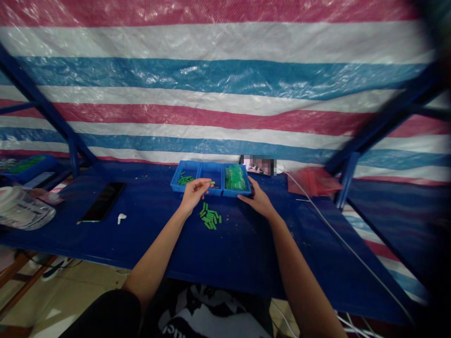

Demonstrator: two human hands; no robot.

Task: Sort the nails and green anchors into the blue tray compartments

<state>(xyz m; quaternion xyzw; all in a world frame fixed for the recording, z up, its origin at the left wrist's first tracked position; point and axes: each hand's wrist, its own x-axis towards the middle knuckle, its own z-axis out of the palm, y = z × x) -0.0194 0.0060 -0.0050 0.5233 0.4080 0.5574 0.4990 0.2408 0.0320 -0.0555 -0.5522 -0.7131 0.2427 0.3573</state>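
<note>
My left hand (196, 193) pinches a small green piece (212, 183) above the front of the middle blue bin (205, 170). At the right end of the row, my right hand (259, 199) rests with thumb and fingers apart around the corner of the right blue bin (237, 192). That bin holds a clear bag of green pieces (234, 177). Several loose green strips lie in the left blue bin (175, 188). On the table in front of the bins is a small pile of green strips (210, 217).
A dark phone (104, 202) and a white earbud (121, 218) lie left on the blue table (141, 239). A white tub (24, 209) stands far left. Behind the bins is another device (259, 165). Red plastic bags (314, 181) and a white cable (327, 223) are at right.
</note>
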